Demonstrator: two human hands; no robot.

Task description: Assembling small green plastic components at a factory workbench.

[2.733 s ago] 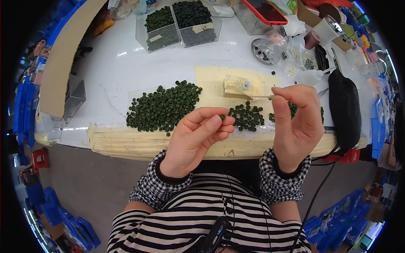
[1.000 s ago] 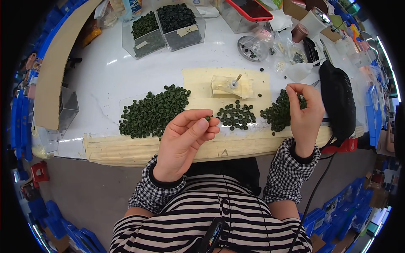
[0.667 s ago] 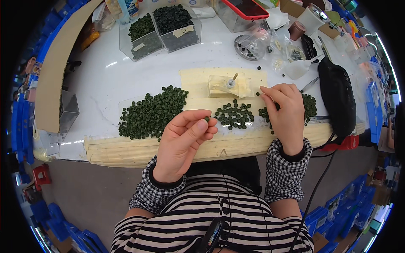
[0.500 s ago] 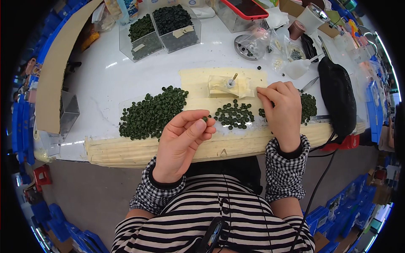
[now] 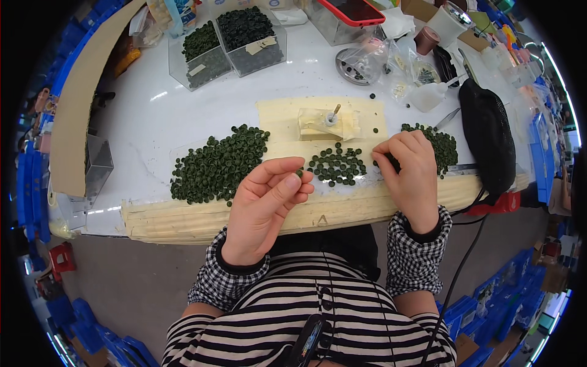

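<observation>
My left hand (image 5: 260, 205) is closed in a pinch, thumb against fingers, with a small dark green round cap (image 5: 299, 174) at its fingertips. My right hand (image 5: 408, 171) has its thumb and forefinger drawn together beside a loose green cap; whether they grip anything is hidden. Between the hands lies a spread group of green caps (image 5: 335, 165). A larger heap of them (image 5: 217, 164) is at the left, and another pile (image 5: 443, 147) sits partly behind my right hand. Beyond the middle group stands a tape-wrapped block (image 5: 321, 124) with a short upright pin. One single cap (image 5: 375, 130) rests right of the block.
Clear bins of dark caps (image 5: 247, 30) stand at the back left. A red-edged phone (image 5: 351, 12), a round dish (image 5: 356, 66) and a white squeeze bottle (image 5: 428, 96) are farther back. Tweezers (image 5: 448, 118) lie near a black mesh-covered object (image 5: 486, 137). Cardboard (image 5: 82, 104) walls the left side.
My right hand has drawn back toward me from beside the block. A single cap now shows on the tape where its fingertips were. My left hand stays almost still.
</observation>
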